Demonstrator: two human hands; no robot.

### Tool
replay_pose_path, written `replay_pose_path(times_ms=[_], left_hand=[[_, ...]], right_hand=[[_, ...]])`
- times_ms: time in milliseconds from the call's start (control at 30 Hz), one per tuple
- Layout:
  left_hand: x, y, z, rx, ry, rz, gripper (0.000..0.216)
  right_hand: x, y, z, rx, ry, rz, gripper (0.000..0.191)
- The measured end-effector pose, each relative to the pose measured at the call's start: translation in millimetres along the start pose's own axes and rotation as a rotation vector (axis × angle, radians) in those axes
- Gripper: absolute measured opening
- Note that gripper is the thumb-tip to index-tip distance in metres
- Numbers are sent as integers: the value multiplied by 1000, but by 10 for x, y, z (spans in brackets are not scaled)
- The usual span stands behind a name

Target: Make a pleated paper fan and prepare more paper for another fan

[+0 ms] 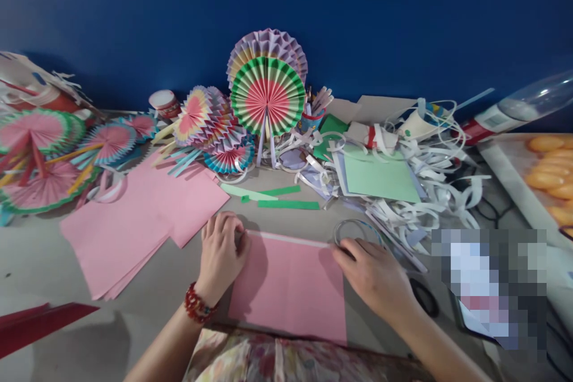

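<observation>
Grey worktop (49, 274), blue wall (403, 12). Pressing far corners of the pink sheet (290, 289): left hand (222, 250) and right hand (371, 274), half-open, grasping nothing; apparently flattening its fold.

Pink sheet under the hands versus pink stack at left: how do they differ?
The sheet lies alone, square to the person; the stack is several sheets, askew. The sheet has a narrow fold along its far edge, under the left hand and right hand; the stack lies untouched. Both are pink paper on the table.

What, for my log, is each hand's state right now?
Left hand: open, fingers pressing the pink sheet at its far edge.
Right hand: open, pressing the same edge.
</observation>
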State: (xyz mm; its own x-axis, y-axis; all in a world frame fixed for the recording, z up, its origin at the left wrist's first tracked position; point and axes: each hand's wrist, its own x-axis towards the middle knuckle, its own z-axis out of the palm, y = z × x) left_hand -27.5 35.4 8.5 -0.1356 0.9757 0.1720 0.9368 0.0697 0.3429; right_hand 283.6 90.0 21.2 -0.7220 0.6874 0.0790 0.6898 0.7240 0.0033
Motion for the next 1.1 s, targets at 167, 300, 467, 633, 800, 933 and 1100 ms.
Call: replay_pose_path(times_ms=[167, 300, 467, 633, 800, 933, 1100], left_hand=[[-13, -25, 0, -15, 4, 7, 13], [-27, -17, -52, -48, 23, 27, 14], [-75, 205, -151, -165, -128, 347, 34], [-114, 336, -21, -81, -252, 764, 38], [-115, 256, 81, 78, -289, 799, 42], [-87, 258, 55, 164, -328, 822, 49], [-29, 320, 24, 183, -330, 850, 44]], right_hand=[[5, -20, -17, -10, 17, -8, 23], [1, -31, -29, -24, 40, -7, 24], [-4, -28, -37, -42, 31, -23, 20], [-14, -29, -14, -43, 5, -11, 18], [-31, 6, -19, -15, -9, 9, 21], [-45, 57, -46, -11, -22, 0, 29], [-50, 89, -52, -16, -36, -13, 31]])
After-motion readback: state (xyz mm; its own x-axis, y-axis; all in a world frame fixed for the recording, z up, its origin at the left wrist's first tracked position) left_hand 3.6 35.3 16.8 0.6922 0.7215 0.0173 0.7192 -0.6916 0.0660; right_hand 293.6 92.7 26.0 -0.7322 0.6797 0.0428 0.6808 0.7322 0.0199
